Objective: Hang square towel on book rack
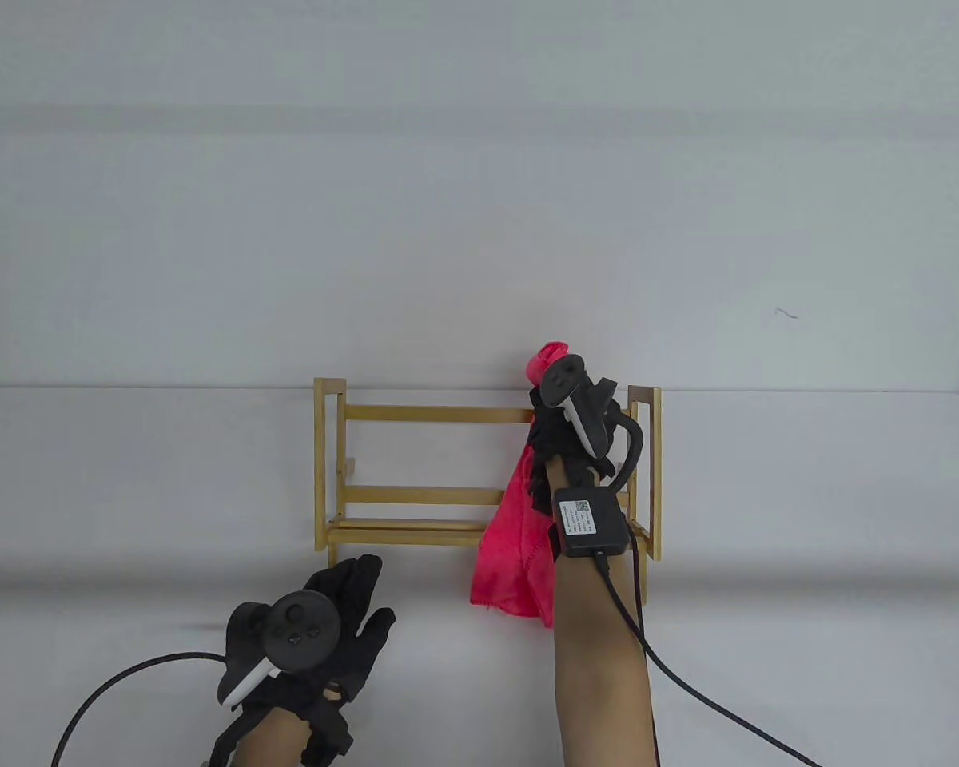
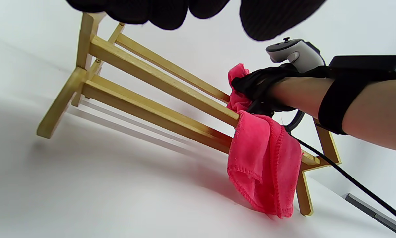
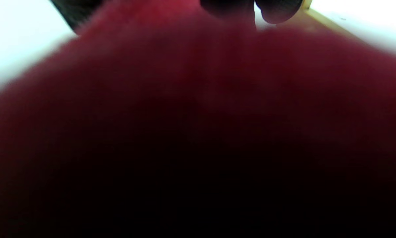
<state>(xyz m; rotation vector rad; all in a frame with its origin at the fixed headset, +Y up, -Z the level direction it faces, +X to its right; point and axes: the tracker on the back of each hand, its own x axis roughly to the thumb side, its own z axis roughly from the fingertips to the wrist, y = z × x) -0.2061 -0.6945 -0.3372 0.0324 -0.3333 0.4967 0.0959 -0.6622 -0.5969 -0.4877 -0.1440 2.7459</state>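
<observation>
Left hand [image 1: 320, 631] in black knit sensor glove, dark round tracker with white grip, right hand [image 1: 563, 431] gloved alike, bare forearms, black wrist box with white label, black cables

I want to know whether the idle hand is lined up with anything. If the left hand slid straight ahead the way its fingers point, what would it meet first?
Probably the book rack: the left hand lies on the table, fingers aimed at the rack's lower front rail. The gap between looks free, though depth is uncertain.
</observation>
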